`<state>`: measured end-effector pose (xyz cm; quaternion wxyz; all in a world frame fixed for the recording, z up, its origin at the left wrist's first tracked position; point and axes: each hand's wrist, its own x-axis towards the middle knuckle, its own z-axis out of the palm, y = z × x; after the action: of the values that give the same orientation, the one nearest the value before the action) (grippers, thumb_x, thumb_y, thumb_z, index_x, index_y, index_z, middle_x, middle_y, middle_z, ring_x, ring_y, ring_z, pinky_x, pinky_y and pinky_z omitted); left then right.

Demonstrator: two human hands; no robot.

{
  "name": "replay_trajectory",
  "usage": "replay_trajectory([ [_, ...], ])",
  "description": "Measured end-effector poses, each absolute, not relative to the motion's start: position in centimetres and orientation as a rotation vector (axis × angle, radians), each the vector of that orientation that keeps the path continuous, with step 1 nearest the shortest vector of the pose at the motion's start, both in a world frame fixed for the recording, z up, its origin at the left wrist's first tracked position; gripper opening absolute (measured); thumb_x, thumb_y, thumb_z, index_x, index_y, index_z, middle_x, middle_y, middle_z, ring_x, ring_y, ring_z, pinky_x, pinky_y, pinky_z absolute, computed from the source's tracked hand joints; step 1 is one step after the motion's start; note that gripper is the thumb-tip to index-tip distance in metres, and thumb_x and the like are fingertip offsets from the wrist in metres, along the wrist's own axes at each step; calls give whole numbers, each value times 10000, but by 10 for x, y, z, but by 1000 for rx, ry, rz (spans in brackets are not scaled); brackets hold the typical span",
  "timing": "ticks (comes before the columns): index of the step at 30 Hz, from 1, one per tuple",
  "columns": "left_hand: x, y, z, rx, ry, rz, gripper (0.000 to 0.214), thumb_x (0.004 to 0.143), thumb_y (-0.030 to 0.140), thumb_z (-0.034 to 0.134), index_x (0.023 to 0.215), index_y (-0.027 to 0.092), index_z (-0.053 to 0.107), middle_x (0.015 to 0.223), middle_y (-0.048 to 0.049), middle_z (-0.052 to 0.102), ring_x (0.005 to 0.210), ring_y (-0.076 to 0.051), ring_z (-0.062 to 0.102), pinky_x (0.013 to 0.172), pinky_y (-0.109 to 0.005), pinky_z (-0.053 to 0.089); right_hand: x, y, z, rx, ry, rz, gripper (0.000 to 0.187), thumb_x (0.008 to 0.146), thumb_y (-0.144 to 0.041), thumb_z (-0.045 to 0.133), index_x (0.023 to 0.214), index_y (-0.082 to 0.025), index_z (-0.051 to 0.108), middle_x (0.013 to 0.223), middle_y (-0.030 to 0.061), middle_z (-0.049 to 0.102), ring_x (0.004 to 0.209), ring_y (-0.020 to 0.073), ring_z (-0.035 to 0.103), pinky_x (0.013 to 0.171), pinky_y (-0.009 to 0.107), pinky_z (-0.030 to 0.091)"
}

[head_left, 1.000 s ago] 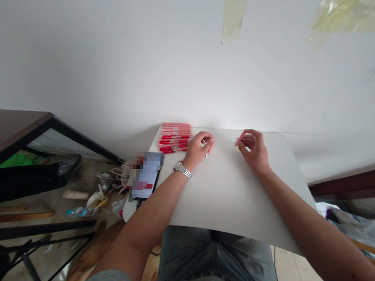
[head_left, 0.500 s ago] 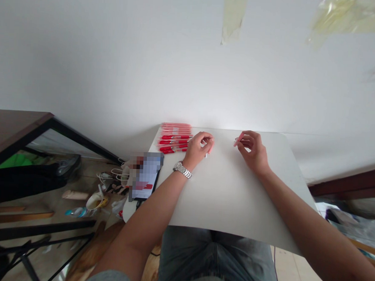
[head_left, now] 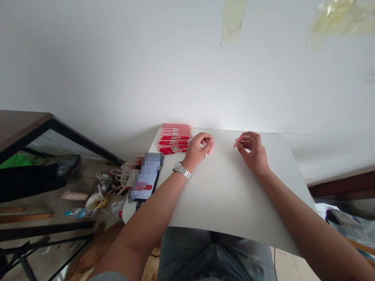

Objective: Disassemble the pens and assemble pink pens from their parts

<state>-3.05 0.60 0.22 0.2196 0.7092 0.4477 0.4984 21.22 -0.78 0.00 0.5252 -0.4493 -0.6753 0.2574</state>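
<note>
Above the white table my left hand, with a metal-band watch on its wrist, has its fingers closed on a small pink pen part. A short white end shows below those fingers; most of the piece is hidden by them. To the right, my right hand pinches another slim pink pen part between thumb and fingertips. The two hands are apart. Just left of my left hand lie several red pens in a row, with a stack of pale pink pens or pen barrels behind them.
A phone with a blurred screen rests at the left edge of the white table. Behind the table stands a white wall. On the floor at left are a cup, a bottle and cables. A dark-framed table stands further left.
My hands keep almost the same place and grip. The pink part in my right hand looks slightly turned; the view has shifted a little.
</note>
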Motion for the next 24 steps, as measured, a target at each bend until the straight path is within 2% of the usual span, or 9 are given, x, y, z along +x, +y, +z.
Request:
replay_trajectory([
  [17, -32, 6, 2, 1968, 1256, 1382, 101, 980, 287, 612, 959, 224, 687, 964, -27, 730, 879, -160, 649, 832, -314, 520, 212, -5, -5, -1066, -1603, 588, 417, 918, -496, 696, 1193, -285, 464, 1037, 49, 730, 864, 219, 753, 820, 421, 637],
  [24, -32, 6, 3, 1941, 1358, 1493, 61, 962, 215, 602, 951, 228, 660, 951, -20, 715, 842, -153, 627, 802, -300, 512, 213, -4, -6, -1041, -1605, 575, 399, 918, -446, 711, 1205, -280, 488, 1024, 40, 722, 837, 207, 745, 812, 413, 631],
])
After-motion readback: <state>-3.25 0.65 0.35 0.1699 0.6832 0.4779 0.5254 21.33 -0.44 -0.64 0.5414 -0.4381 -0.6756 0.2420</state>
